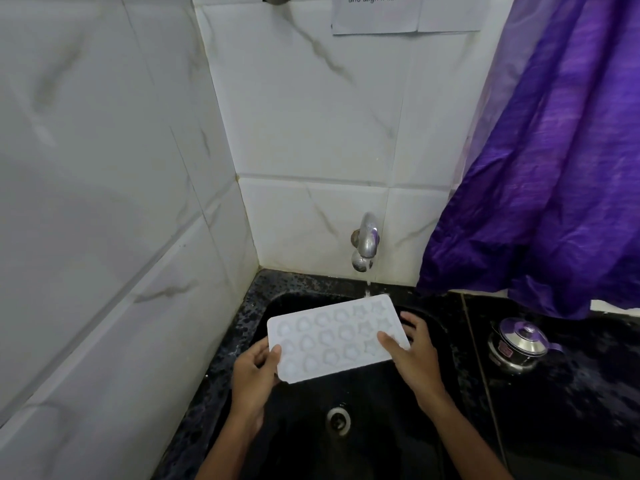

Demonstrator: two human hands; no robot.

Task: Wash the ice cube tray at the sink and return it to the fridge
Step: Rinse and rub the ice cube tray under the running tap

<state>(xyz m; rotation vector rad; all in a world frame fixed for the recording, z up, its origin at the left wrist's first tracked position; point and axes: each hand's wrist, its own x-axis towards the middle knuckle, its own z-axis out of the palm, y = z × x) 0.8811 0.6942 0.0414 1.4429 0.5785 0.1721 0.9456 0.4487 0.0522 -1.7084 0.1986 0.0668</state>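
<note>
A white ice cube tray (332,337) with several shaped moulds is held level over the black sink (367,403). My left hand (254,372) grips its near left end, thumb on top. My right hand (412,355) grips the right end, thumb on the top face and fingers behind the edge. A chrome tap (365,242) on the tiled wall runs a thin stream of water onto the tray's far right corner.
The sink drain (338,420) lies below the tray. White marble tiles close off the left and back. A purple curtain (554,161) hangs at the right. A small steel pot with a lid (519,342) stands on the black counter (571,410) to the right.
</note>
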